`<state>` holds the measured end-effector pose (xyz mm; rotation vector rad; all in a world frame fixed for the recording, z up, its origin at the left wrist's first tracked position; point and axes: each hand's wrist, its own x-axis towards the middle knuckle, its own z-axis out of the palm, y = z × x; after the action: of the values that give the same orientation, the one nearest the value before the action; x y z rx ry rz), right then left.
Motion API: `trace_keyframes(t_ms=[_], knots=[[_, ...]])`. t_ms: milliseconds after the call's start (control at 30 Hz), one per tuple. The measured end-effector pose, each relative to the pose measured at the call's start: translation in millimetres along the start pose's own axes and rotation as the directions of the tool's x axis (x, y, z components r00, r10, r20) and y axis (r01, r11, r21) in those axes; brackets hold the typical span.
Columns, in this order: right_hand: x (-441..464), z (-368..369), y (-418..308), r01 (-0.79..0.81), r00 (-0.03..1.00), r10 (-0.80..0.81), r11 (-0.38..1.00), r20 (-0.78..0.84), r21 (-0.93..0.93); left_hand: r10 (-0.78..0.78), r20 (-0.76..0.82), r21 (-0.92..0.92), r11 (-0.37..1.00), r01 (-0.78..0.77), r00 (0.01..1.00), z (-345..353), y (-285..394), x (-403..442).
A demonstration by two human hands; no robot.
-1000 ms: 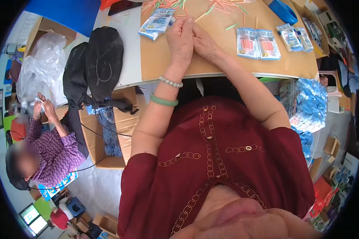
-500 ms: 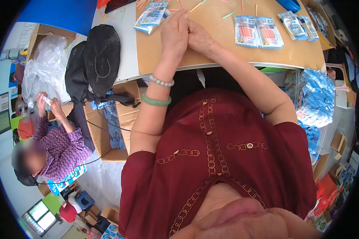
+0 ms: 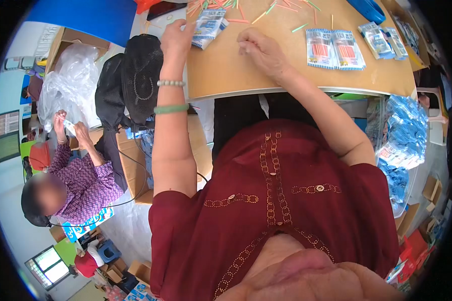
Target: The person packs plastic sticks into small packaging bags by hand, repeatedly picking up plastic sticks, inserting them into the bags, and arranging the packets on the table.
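My left hand [image 3: 177,37] is raised at the table's left edge, just left of a small stack of blue-and-white printed packets [image 3: 208,24]. Its fingers look loosely bent and apart, with nothing visible in them. Over the bare tabletop [image 3: 226,72], my right hand [image 3: 263,51] is loosely curled, fingers bent in toward the thumb, and nothing shows in it. To its right lie two packets [image 3: 335,50] side by side with pink sticks showing through their windows. Thin coloured sticks [image 3: 281,6] are scattered along the far side.
More packets [image 3: 379,41] and a blue ring-shaped object [image 3: 369,10] sit at the right. A black mesh bag [image 3: 140,75] stands at the left edge. Below right, a clear bin holds many blue packets [image 3: 404,125]. A co-worker in a purple patterned shirt [image 3: 88,185] handles a small item.
My hands were together near the packet stack; now they are apart. The left hand has moved left and the right hand slightly right. The whole view has shifted slightly.
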<state>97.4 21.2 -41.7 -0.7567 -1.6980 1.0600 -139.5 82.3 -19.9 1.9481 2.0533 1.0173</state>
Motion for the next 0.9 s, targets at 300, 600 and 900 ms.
trace_keyframes(t_ms=[300, 600, 900], knots=[[-13, -5, -7, -0.07, 0.991, 0.081, 0.992, 0.108, -0.102, -0.192, 0.164, -0.005, 0.981, 0.195, 0.968, 28, -10, 21], [-9, -3, -8, -0.101, 0.984, 0.097, 0.995, 0.152, 0.019, -0.181, 0.166, 0.093, 0.982, 0.167, 0.969, 19, 21, 31], [-8, -20, 3, -0.178, 0.983, 0.181, 0.982, -0.04, 0.069, 0.027, 0.107, -0.339, 0.941, 0.011, 0.994, 42, -31, 44]])
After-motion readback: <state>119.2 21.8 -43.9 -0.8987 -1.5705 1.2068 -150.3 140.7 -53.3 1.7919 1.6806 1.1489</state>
